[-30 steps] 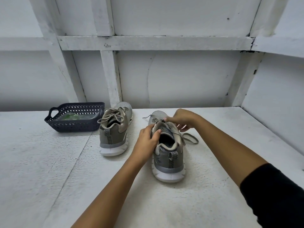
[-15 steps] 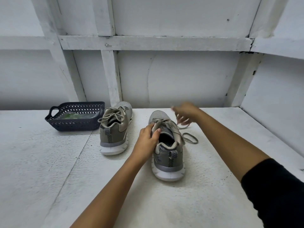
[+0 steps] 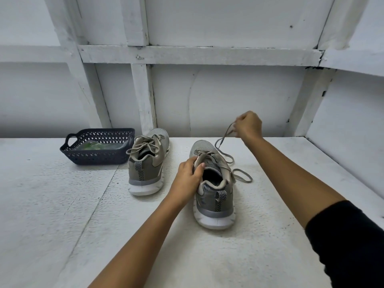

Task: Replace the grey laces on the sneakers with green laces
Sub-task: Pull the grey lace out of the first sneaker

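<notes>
Since half a second ago the right hand (image 3: 248, 124) has risen up and to the right, away from the shoe, drawing a length of grey lace (image 3: 222, 140) with it. The lace is flat and woven. It hangs in a slack curve from the pinching fingertips down to the eyelets, and another loop of it lies on the surface (image 3: 62, 204) just right of the shoe. That hand is curled tight, pinching the lace.

The left hand (image 3: 188, 179) has stayed put. It grips the untied sneaker (image 3: 216, 196) at its tongue and collar, with the thumb laid over the edge of the opening and the fingers wrapped down the shoe's left side.

This sneaker stands near and right of centre with its heel toward the viewer. It has a grey knit upper, a herringbone heel tab, a padded collar and a thick white ridged sole. The tied sneaker (image 3: 147, 169), of the same make, stands farther off to the left with its lace in a bow.

Just left of it is a dark plastic basket (image 3: 97, 156) with lattice walls and a loop handle. It holds a green packet (image 3: 93, 145) in clear wrap, too small to make out further.

The surface is white, rough and pitted. A black sleeve (image 3: 349, 246) covers the right upper arm.
</notes>
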A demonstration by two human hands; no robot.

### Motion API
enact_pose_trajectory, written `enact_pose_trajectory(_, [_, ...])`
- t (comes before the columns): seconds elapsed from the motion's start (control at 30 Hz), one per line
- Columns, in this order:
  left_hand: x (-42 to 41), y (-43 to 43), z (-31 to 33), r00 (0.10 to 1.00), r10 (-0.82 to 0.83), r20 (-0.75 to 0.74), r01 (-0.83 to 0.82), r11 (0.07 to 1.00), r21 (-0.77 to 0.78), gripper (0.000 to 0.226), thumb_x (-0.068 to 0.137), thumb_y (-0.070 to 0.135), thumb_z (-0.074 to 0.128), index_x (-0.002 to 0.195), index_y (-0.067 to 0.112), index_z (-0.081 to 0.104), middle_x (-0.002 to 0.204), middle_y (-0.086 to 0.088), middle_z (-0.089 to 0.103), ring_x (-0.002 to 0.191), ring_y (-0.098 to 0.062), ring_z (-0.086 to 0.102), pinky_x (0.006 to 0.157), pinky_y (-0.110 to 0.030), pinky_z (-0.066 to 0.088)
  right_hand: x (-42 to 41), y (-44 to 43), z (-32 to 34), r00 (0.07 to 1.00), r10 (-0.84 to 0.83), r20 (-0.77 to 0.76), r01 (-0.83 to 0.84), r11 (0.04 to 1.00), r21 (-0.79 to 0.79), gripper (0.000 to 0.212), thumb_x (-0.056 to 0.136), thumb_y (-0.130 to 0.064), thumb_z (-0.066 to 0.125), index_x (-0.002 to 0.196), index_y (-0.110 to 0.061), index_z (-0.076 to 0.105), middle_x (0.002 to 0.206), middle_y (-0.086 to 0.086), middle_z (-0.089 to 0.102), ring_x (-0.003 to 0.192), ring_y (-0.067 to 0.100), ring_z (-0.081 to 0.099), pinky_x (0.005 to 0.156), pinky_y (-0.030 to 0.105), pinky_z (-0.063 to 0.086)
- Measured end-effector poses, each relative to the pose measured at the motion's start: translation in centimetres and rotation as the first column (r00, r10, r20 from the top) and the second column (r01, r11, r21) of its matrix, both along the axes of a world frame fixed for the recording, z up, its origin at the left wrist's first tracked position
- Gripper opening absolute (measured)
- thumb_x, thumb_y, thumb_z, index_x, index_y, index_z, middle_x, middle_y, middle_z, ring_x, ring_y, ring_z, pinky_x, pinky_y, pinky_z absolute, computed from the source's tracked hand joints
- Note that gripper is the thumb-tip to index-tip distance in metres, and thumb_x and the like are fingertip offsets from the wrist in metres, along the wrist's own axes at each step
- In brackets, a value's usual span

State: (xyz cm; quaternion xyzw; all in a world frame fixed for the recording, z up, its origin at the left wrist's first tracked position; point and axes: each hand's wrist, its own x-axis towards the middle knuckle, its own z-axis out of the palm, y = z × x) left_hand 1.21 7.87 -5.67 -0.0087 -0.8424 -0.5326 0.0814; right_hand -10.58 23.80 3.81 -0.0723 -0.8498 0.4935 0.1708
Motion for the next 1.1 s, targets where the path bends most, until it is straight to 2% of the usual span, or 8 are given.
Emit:
enact_pose_trajectory(0.2, [-0.9, -0.5, 1.5, 1.000, 0.026, 0.002, -0.026, 0.999, 0.025, 0.042, 0.100, 0.038, 0.035, 0.109, 0.005, 0.058, 0.111, -0.010, 0.061, 0.105, -0.019, 0.054, 0.085, -0.026, 0.037, 4.0, 0.4, -1.7, 0.961, 0.190, 0.200, -0.245, 0.922, 0.301, 0.031, 0.095, -0.021, 0.047, 0.094, 0.001, 0.068, 0.083, 0.019, 0.065, 0.081, 0.035, 0.063, 0.079, 0.044, 0.054])
enact_pose_trajectory(0.3, [-2.7, -1.1, 2.6, 0.998, 0.034, 0.053, -0.032, 0.998, -0.052, 0.036, 0.102, 0.024, 0.035, 0.113, 0.002, 0.062, 0.114, -0.011, 0.064, 0.108, -0.022, 0.056, 0.094, -0.030, 0.040, 7.0, 0.0, -3.1, 0.954, 0.267, 0.135, -0.296, 0.909, 0.294, 0.031, 0.097, -0.030, 0.046, 0.087, -0.010, 0.067, 0.081, 0.004, 0.060, 0.082, 0.019, 0.053, 0.072, 0.025, 0.038])
enact_pose_trajectory(0.4, [-4.3, -1.4, 3.9, 0.995, -0.035, 0.098, 0.055, 0.977, -0.206, 0.029, 0.097, 0.010, 0.043, 0.110, 0.000, 0.066, 0.106, -0.016, 0.066, 0.096, -0.020, 0.057, 0.081, -0.026, 0.042, 9.7, -0.8, -3.7, 0.942, 0.318, 0.104, -0.335, 0.908, 0.252, 0.038, 0.098, -0.037, 0.043, 0.078, -0.012, 0.064, 0.074, 0.005, 0.060, 0.078, 0.022, 0.053, 0.065, 0.027, 0.034])
enact_pose_trajectory(0.53, [-5.1, -1.5, 4.8, 0.990, -0.072, 0.118, 0.105, 0.949, -0.297, 0.027, 0.093, 0.010, 0.051, 0.114, 0.006, 0.068, 0.110, -0.012, 0.068, 0.097, -0.020, 0.061, 0.069, -0.018, 0.039, 10.6, -1.6, -4.8, 0.946, 0.313, 0.081, -0.323, 0.903, 0.284, 0.033, 0.098, -0.033, 0.044, 0.099, -0.014, 0.071, 0.093, 0.010, 0.068, 0.093, 0.026, 0.058, 0.075, 0.030, 0.042])
enact_pose_trajectory(0.67, [-5.8, -1.7, 5.1, 0.991, -0.088, 0.100, 0.118, 0.930, -0.349, 0.022, 0.087, 0.008, 0.058, 0.104, 0.007, 0.072, 0.082, -0.007, 0.067, 0.061, -0.008, 0.052, 0.046, -0.008, 0.035, 10.7, -1.6, -5.3, 0.947, 0.310, 0.082, -0.320, 0.904, 0.282, 0.039, 0.098, -0.032, 0.043, 0.062, -0.027, 0.056, 0.068, 0.003, 0.056, 0.079, 0.024, 0.052, 0.065, 0.029, 0.034])
enact_pose_trajectory(0.8, [-6.7, -1.7, 5.8, 0.978, -0.094, 0.188, 0.154, 0.928, -0.339, 0.010, 0.085, 0.004, 0.059, 0.085, 0.005, 0.069, 0.059, 0.001, 0.052, 0.052, -0.010, 0.044, 0.047, -0.019, 0.037, 10.6, -1.7, -5.3, 0.955, 0.281, 0.090, -0.296, 0.911, 0.287, 0.047, 0.099, -0.031, 0.043, 0.053, -0.030, 0.034, 0.056, -0.007, 0.040, 0.071, 0.021, 0.045, 0.056, 0.030, 0.030])
enact_pose_trajectory(0.9, [-7.3, -1.5, 6.6, 0.963, -0.105, 0.247, 0.192, 0.911, -0.364, 0.014, 0.088, 0.005, 0.053, 0.077, 0.009, 0.060, 0.062, -0.005, 0.048, 0.057, -0.016, 0.040, 0.049, -0.022, 0.033, 10.7, -1.9, -5.3, 0.959, 0.273, 0.081, -0.285, 0.916, 0.283, 0.047, 0.099, -0.031, 0.043, 0.053, -0.028, 0.033, 0.054, -0.006, 0.039, 0.067, 0.021, 0.042, 0.051, 0.021, 0.029])
enact_pose_trajectory(1.1, [-9.0, -0.2, 8.3, 0.976, -0.114, 0.185, 0.194, 0.843, -0.503, 0.018, 0.083, -0.001, 0.042, 0.078, 0.006, 0.057, 0.076, -0.013, 0.047, 0.071, -0.021, 0.038, 0.055, -0.027, 0.028, 10.8, -1.9, -5.3, 0.963, 0.253, 0.094, -0.269, 0.927, 0.261, 0.047, 0.099, -0.030, 0.042, 0.053, -0.021, 0.037, 0.054, -0.001, 0.043, 0.058, 0.017, 0.042, 0.052, 0.026, 0.031])
